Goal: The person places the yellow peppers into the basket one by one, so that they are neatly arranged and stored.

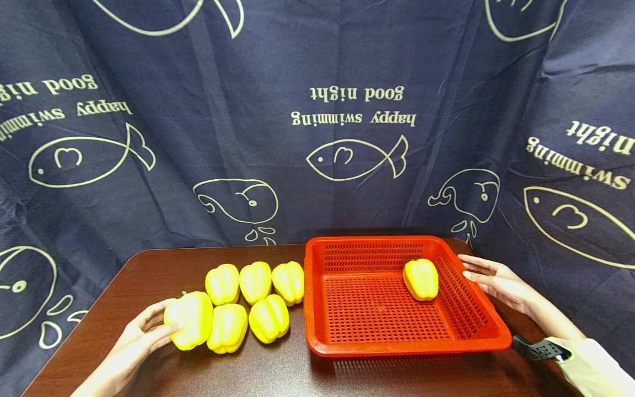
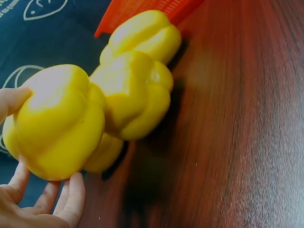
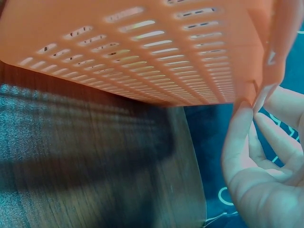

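So over on the left, the left hand (image 1: 141, 333) has its thumb and fingers wrapped around a yellow pepper (image 1: 188, 321), green stem poking out up top. Right next to that one, five more peppers (image 1: 255, 283) are bunched on the brown worktop (image 1: 163, 270), three at the back and two in front. Then comes the red basket (image 1: 407, 349), with a single pepper (image 1: 421, 280) inside, toward its right wall. Far right, the right hand (image 1: 506, 286) is pinching the basket's rim between thumb and fingers, black strap (image 1: 541, 348) at the wrist.
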Demonstrator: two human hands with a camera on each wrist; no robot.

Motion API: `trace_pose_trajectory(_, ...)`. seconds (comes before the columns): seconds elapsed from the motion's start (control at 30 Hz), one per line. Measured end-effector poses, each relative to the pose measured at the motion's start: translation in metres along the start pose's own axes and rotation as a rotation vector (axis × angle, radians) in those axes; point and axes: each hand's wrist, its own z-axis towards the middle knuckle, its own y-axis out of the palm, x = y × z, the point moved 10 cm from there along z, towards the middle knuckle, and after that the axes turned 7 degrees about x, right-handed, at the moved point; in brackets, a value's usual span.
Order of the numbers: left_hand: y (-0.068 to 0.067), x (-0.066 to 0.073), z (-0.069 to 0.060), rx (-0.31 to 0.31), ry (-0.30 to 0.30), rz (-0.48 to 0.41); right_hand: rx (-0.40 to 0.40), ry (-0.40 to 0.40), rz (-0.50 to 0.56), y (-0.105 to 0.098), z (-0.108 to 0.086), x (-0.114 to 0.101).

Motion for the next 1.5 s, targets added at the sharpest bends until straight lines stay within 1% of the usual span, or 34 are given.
trace_pose_trajectory(0.1, 0.005, 0.002, 0.004, -0.032, 0.040, -0.035, 0.001, 0.001, 0.004, 0.000, -0.001, 0.000)
trace_pose_trajectory(0.2, 0.012, 0.012, 0.006, -0.060, 0.068, -0.048, 0.010, 0.005, -0.002, -0.001, -0.001, 0.001)
trace_pose_trajectory(0.23, 0.014, 0.017, 0.005, -0.052, 0.069, -0.032, 0.015, 0.008, -0.006, -0.001, -0.001, 0.001)
trace_pose_trajectory(0.27, 0.017, 0.024, 0.004, -0.059, 0.086, -0.041, 0.020, 0.009, -0.011, -0.002, -0.001, 0.002)
trace_pose_trajectory(0.33, 0.024, 0.040, 0.000, -0.037, 0.089, -0.029, 0.027, 0.011, -0.018, -0.002, -0.001, 0.003)
trace_pose_trajectory(0.47, 0.039, 0.073, -0.009, -0.012, 0.098, -0.037, 0.030, 0.008, -0.015, -0.003, -0.002, 0.003)
trace_pose_trajectory(0.5, 0.042, 0.079, -0.010, 0.004, 0.084, -0.017, 0.027, 0.009, -0.011, -0.002, -0.002, 0.002)
trace_pose_trajectory(0.6, 0.051, 0.091, -0.012, 0.006, 0.085, 0.009, 0.019, 0.009, -0.004, -0.001, -0.002, 0.002)
trace_pose_trajectory(0.77, 0.066, 0.099, -0.011, -0.007, 0.081, 0.039, 0.019, 0.017, -0.004, -0.001, -0.003, 0.001)
trace_pose_trajectory(0.97, 0.086, 0.106, -0.004, -0.020, 0.028, 0.091, 0.026, 0.022, -0.008, -0.002, -0.002, 0.001)
trace_pose_trajectory(1.2, 0.114, 0.119, 0.002, -0.043, -0.017, 0.147, 0.034, 0.019, -0.018, -0.003, -0.001, 0.001)
trace_pose_trajectory(1.43, 0.142, 0.135, 0.010, -0.106, -0.025, 0.132, 0.029, 0.018, -0.013, -0.001, 0.000, 0.001)
trace_pose_trajectory(1.5, 0.148, 0.138, 0.013, -0.113, -0.036, 0.140, 0.032, 0.020, -0.015, -0.001, 0.000, 0.001)
